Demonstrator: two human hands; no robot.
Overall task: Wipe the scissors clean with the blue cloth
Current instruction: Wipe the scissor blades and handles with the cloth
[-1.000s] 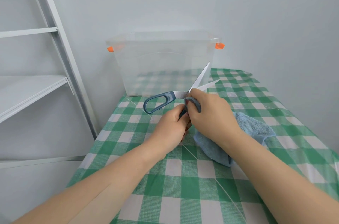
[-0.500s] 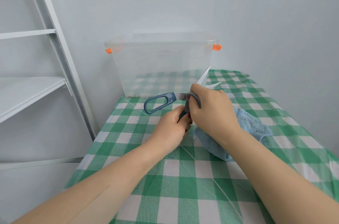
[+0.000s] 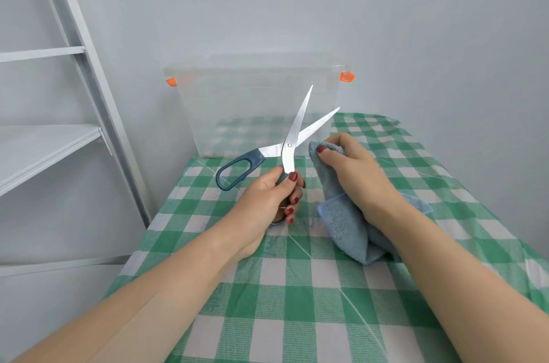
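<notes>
Landmark: a clear plastic storage box (image 3: 255,113) stands at the far end of the table against the wall. An orange latch (image 3: 171,82) sits at its upper left corner and a second orange latch (image 3: 346,76) at its upper right. Through the front wall the green check pattern shows. Any label or writing on the box is too faint to read.

The scissors (image 3: 289,145) are held up directly in front of the box. Their blades are spread apart, both tips pointing up and away across its front wall. The left hand (image 3: 267,199), in front of the box's middle, has its fingers clenched round one blue handle. The other handle loop sticks out free toward the box's left end.

The right hand (image 3: 353,172), in front of the box's right half, grasps a bunched blue cloth (image 3: 341,223) with its thumb pressed on top. The cloth's upper end lies just beside the blades; contact cannot be confirmed. Its lower end rests on the checked tablecloth (image 3: 297,288).

A white shelf unit (image 3: 44,148) stands left of the box.
</notes>
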